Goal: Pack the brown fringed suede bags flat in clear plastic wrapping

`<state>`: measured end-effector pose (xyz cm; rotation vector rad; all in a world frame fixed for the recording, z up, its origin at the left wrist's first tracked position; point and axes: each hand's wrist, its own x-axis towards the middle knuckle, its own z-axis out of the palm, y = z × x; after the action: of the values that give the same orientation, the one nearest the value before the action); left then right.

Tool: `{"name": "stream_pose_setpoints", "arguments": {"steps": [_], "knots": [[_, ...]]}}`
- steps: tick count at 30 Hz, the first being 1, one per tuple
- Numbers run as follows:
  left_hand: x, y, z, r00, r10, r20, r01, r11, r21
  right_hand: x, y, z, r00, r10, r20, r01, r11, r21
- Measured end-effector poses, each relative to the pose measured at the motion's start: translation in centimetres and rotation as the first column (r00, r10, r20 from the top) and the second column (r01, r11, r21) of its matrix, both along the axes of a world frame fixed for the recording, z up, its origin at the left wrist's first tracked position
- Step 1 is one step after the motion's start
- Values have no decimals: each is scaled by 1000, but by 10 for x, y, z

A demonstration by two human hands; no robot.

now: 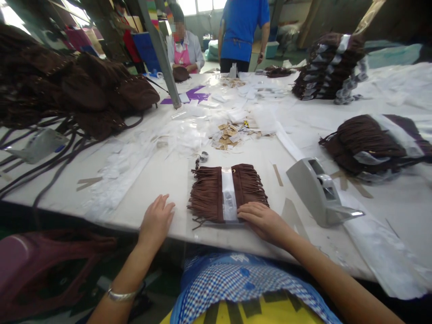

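Observation:
Right before me a brown fringed bag lies flat on the white table, a pale strip wrapped across its middle. Clear plastic shows under its lower edge. My right hand rests with outstretched fingers on the bag's lower right part, touching the strip's edge. To the left of the bag, apart from it, my left hand lies over the table's front edge with fingers spread and nothing in it. A grey tape dispenser stands to the right of my right hand.
Brown bags with straps are heaped at left. Wrapped fringed bags are stacked at back right, others nearer. Paper tags lie mid-table. A metal post rises at back left. Two people work across the table.

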<state>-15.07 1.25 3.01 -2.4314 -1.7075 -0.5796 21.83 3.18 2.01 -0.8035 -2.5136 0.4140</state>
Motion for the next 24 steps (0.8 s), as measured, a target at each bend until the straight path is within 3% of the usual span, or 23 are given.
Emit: {"name": "stream_pose_setpoints", "arguments": {"steps": [2,6,8,10,13,18,21,24], "knots": [[15,-3,2,996,-26,85,27,999,-19,0,0,1,1000,-1,-4,1,1000,-4],[63,-8,3,908,-371,196,389,919,-63,-1,1,2,1000,9,16,-9,1000,-4],[75,-5,-1,882,-435,182,451,890,-58,-1,1,1,1000,11,25,-11,1000,4],[71,-1,-6,890,-425,166,438,898,-48,-1,1,0,1000,14,28,-15,1000,10],[43,4,-11,913,-382,142,389,921,-24,0,-1,1,1000,9,16,-9,1000,16],[1,5,-12,976,-203,77,207,977,-43,5,2,13,999,19,-35,-19,1000,3],[20,15,-2,975,-123,183,126,992,-4,-1,17,23,991,-92,-97,99,993,67],[67,40,8,945,-174,276,183,983,-6,-16,45,25,970,-229,-83,238,963,124]]}}
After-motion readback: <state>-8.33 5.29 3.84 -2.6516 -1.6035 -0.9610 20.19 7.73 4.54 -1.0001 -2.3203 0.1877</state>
